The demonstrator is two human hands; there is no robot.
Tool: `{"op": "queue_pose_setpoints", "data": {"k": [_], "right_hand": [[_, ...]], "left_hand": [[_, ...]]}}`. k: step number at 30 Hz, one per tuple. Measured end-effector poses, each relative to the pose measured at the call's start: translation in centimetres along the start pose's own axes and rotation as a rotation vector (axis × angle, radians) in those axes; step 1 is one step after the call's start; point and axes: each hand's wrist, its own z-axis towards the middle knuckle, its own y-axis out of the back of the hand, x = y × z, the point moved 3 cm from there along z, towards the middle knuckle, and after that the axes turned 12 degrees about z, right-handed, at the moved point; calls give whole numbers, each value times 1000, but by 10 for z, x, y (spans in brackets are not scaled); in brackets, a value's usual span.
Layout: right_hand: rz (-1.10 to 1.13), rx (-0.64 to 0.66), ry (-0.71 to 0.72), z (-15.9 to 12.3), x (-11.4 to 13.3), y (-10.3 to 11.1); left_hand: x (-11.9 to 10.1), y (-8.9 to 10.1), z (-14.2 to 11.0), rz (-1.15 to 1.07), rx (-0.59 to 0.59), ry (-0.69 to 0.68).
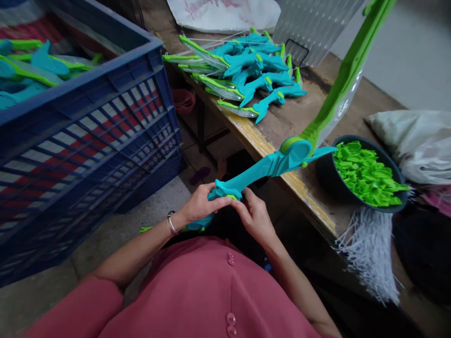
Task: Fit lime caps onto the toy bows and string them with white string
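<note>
A turquoise and green toy bow (257, 171) is held up before my body, its green limb (341, 82) slanting to the upper right. My left hand (200, 205) is closed round its turquoise middle, the thumb on top. From the other side my right hand (259, 218) grips the same part, with its thumb close to the left thumb. A small green piece (231, 197) shows at the thumbs; whether it is loose or fixed I cannot tell. The bow's lower portion is mostly hidden behind my left hand and wrist.
Several strung toy bows (253, 70) lie piled on the wooden table (271, 136). A dark bowl (324, 176) holds green plastic pieces (366, 173), with white strings (373, 256) hanging below it. A blue crate (88, 136) with more bow parts stands left. White sacks (419, 141) lie right.
</note>
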Motion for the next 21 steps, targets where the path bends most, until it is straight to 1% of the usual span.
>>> {"op": "queue_pose_setpoints", "data": {"k": [3,8,13,16,21], "right_hand": [[-73,-18,30,-5,-7,0],[-107,-20,17,-8,-20,-1],[2,-33,-68,-14,-31,2],[44,-62,-108,-19,-37,3],[145,-102,-97,-27,-44,5]], "left_hand": [[4,-7,-1,-14,4,23],[7,-13,3,2,1,-37],[12,-19,10,26,60,-2],[11,-21,13,50,86,-7],[5,-26,13,175,88,-29]]}}
